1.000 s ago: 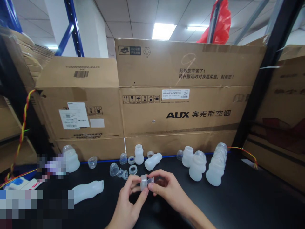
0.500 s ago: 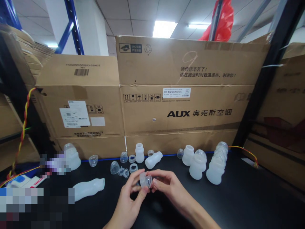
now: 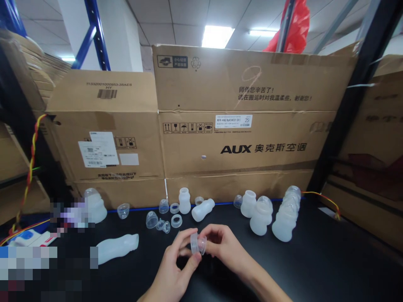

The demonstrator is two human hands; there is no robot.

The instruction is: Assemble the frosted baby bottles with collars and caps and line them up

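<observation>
Tall brown corrugated cardboard boxes [image 3: 245, 126] with printed labels fill the middle and upper frame. Below them runs the smooth matte black counter [image 3: 330, 260]. At lower left a long frosted white plastic bottle [image 3: 117, 248] lies on its side. At centre right stands a huddle of squat, waisted frosted bottles [image 3: 285, 224], some with domed caps. At the bottom centre, the left hand [image 3: 171, 272] and right hand [image 3: 225, 247] meet above the counter, both closed in a fingertip pinch on a small clear plastic ring-shaped cap [image 3: 198, 243], held tilted between them. Behind the hands, small clear rings and domes [image 3: 176, 220] lie scattered.
</observation>
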